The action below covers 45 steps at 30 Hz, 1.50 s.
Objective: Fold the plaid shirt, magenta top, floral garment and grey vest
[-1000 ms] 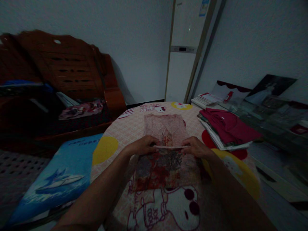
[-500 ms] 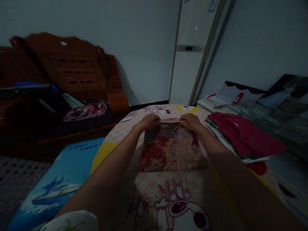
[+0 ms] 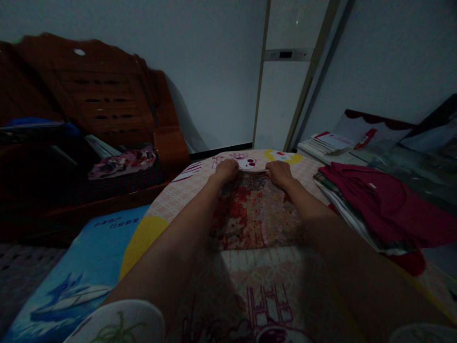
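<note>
A folded piece of clothing (image 3: 255, 214) with a red, brown and grey print lies on the patterned cloth covering the table. Its exact kind cannot be made out. My left hand (image 3: 227, 171) is closed on its far left corner, and my right hand (image 3: 279, 173) grips the far right corner. Both arms reach straight forward, one along each side of the fabric. Between the hands the far edge is drawn out in a line. The fingertips are partly hidden and dim.
A stack of folded clothes with a dark red shirt (image 3: 378, 200) on top is at the right, beside a glass-topped stand holding papers (image 3: 328, 143). To the left are a blue printed box (image 3: 82, 267) and a wooden sofa (image 3: 103, 100). A tall white cabinet-like unit (image 3: 280, 95) stands behind.
The view has tilted down and shifted slightly. My hands keep hold of the far corners; the pale strip between them shows less, and the far edge looks lower and flatter.
</note>
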Tool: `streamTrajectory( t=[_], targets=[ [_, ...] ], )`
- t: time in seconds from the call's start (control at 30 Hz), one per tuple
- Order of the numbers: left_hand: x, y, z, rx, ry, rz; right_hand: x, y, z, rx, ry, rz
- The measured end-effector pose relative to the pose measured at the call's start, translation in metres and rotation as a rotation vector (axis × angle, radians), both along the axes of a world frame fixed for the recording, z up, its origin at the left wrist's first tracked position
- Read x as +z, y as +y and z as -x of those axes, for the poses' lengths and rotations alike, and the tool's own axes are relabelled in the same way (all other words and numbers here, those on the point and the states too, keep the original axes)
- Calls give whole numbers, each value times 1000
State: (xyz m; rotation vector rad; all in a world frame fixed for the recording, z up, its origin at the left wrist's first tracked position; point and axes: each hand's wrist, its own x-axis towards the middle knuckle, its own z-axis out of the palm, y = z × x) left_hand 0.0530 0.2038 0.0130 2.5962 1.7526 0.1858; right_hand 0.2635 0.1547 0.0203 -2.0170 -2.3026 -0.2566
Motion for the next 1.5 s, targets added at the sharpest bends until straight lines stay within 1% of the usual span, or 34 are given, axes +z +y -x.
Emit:
streamTrajectory(
  t=[0.07,0.13,0.2,0.23,0.27,0.33,0.4,0.43,0.5,0.57,0.63,0.67,0.73,0.8,0.83,0.9,0.93,1.0,1.07,1.1,1.17,1.27,1.4,1.5],
  targets=[
    [-13,-1,-2,36,-19,-26,-10,-2,1,20,-10,5],
    [-24,-6,-3,40,-59,-107,-19,-8,0,46,-4,-16],
    [-31,-16,-1,-7,-116,-180,-27,-20,-4,61,24,-45],
    [-33,-22,0,-43,-147,-192,-30,-26,-6,70,46,-56],
    [-35,-29,1,-90,-171,-183,-33,-34,-8,88,70,-61],
    [-38,-44,2,-213,-186,-113,-40,-48,-12,150,118,-39],
    [-42,-59,2,-309,-144,-18,-47,-61,-15,208,160,38],
    [-45,-65,2,-326,-110,23,-49,-67,-15,220,180,84],
    [-51,-76,2,-300,-58,71,-53,-77,-18,207,223,136],
    [-52,-83,1,-257,-51,83,-53,-88,-21,171,283,108],
    [-47,-93,-1,-248,-68,98,-50,-101,-27,148,363,38],
    [-43,-99,-2,-264,-81,108,-48,-110,-30,141,409,7],
    [-34,-115,-5,-353,-106,119,-43,-129,-39,104,503,-26],
    [-28,-132,-11,-496,-127,104,-41,-147,-50,11,586,-49],
    [-28,-141,-13,-563,-133,94,-41,-155,-55,-48,620,-64],
    [-33,-154,-19,-650,-135,87,-44,-168,-65,-175,683,-92],
    [-38,-158,-21,-664,-136,85,-46,-173,-69,-234,721,-90],
    [-51,-163,-24,-644,-141,64,-51,-179,-73,-340,816,-60],
    [-62,-163,-26,-607,-143,27,-54,-182,-74,-400,923,-25],
    [-66,-163,-26,-597,-139,12,-55,-184,-73,-407,983,-14],
    [-68,-163,-26,-595,-122,-2,-55,-186,-71,-395,1119,0],
    [-64,-166,-27,-597,-101,5,-52,-192,-67,-351,1308,66],
    [-55,-169,-26,-601,-113,45,-44,-203,-70,-281,1452,274],
    [-52,-170,-27,-637,-164,51,-39,-210,-76,-187,1565,428]
  ],
)
